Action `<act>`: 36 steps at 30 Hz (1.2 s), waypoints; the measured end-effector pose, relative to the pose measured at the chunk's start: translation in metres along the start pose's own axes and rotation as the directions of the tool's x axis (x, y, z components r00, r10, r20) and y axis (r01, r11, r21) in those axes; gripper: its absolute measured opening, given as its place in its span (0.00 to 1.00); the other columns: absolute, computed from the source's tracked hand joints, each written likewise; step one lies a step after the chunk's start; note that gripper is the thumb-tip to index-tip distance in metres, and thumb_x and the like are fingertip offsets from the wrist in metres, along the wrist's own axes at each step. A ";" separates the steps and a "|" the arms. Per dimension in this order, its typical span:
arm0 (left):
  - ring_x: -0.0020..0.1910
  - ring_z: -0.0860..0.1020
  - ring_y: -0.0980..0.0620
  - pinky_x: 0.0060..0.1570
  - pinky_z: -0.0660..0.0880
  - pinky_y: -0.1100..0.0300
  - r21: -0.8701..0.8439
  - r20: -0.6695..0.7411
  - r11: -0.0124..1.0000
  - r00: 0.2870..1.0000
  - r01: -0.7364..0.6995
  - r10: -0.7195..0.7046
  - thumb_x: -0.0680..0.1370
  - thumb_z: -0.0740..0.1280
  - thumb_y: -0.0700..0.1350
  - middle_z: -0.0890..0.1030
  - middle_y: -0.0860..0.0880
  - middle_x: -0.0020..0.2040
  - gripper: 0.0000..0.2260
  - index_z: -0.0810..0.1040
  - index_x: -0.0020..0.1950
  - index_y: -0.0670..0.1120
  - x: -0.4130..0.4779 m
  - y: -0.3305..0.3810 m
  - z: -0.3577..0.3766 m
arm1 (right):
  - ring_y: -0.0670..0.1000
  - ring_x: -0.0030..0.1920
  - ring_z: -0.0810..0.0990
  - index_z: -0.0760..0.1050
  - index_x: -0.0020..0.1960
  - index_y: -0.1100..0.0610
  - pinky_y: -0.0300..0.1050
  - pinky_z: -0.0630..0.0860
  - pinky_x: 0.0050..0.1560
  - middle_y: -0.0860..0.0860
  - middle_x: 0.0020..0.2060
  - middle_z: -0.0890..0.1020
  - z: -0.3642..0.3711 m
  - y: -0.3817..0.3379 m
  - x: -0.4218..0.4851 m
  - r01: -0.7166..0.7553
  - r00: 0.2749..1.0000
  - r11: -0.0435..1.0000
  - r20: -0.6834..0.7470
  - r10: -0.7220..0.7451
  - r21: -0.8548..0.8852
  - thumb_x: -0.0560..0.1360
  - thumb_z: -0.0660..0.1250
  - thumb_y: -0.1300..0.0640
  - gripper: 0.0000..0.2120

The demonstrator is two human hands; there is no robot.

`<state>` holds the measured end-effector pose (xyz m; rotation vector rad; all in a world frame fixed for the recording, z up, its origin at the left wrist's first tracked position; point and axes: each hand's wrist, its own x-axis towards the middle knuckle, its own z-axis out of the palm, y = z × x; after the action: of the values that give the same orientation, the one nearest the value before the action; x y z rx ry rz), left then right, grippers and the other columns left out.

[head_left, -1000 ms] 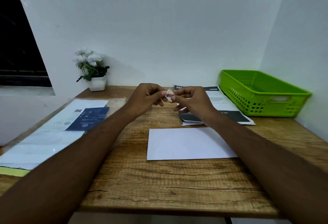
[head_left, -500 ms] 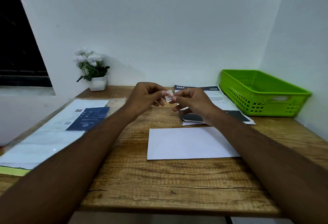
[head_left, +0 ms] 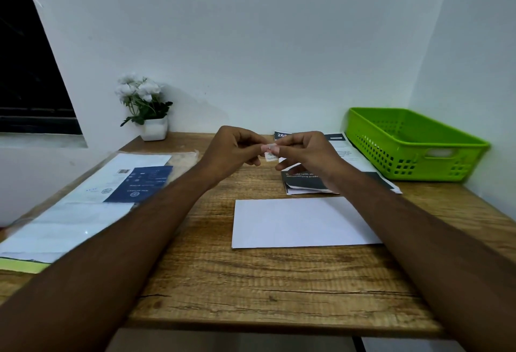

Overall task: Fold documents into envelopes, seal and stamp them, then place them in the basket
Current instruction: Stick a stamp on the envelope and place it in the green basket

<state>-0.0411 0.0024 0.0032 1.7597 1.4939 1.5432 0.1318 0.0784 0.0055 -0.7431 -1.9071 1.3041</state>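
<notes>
Below the hands, on the near side, found a white envelope (head_left: 301,223) lying flat on the wooden table (head_left: 251,296), its visible face bare. Above it, found left hand (head_left: 231,153) and right hand (head_left: 307,153) raised together, each pinching one small stamp (head_left: 270,153) by the fingertips. Judged the step as freeing the stamp from its backing. Advised a slow peel from one corner, adhesive untouched, then square placement on an envelope corner. Beyond the right hand, saw printed documents (head_left: 304,183); farther right, the green basket (head_left: 435,164).
</notes>
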 end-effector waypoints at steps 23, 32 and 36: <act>0.40 0.80 0.48 0.46 0.80 0.58 -0.180 -0.023 0.983 0.999 -0.038 0.035 0.69 0.73 0.28 0.80 0.43 0.43 0.19 0.79 0.58 0.40 0.000 0.005 0.003 | 0.50 0.38 0.83 0.82 0.52 0.60 0.41 0.77 0.38 0.55 0.45 0.85 -0.005 -0.011 -0.001 -0.010 0.997 0.999 -0.069 0.014 0.054 0.76 0.71 0.54 0.10; 0.31 0.79 0.50 0.32 0.76 0.60 -0.098 0.226 0.982 0.964 0.163 -0.137 0.78 0.68 0.43 0.82 0.43 0.37 0.05 0.78 0.46 0.42 -0.010 0.006 0.023 | 0.47 0.36 0.81 0.84 0.50 0.57 0.38 0.74 0.37 0.48 0.41 0.85 -0.023 -0.018 -0.011 0.004 0.993 1.000 -0.120 0.000 0.028 0.74 0.73 0.53 0.09; 0.39 0.78 0.58 0.40 0.73 0.62 0.298 0.399 0.953 0.914 -0.046 -0.081 0.72 0.73 0.56 0.83 0.50 0.42 0.13 0.82 0.47 0.47 -0.019 0.009 0.047 | 0.44 0.34 0.80 0.82 0.48 0.55 0.37 0.74 0.36 0.45 0.39 0.85 -0.051 -0.014 -0.023 -0.011 0.985 1.000 -0.173 0.011 0.004 0.72 0.75 0.55 0.07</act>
<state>0.0069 -0.0008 -0.0141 2.0699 1.5765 0.8865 0.1859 0.0833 0.0265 -0.8384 -1.7647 1.2077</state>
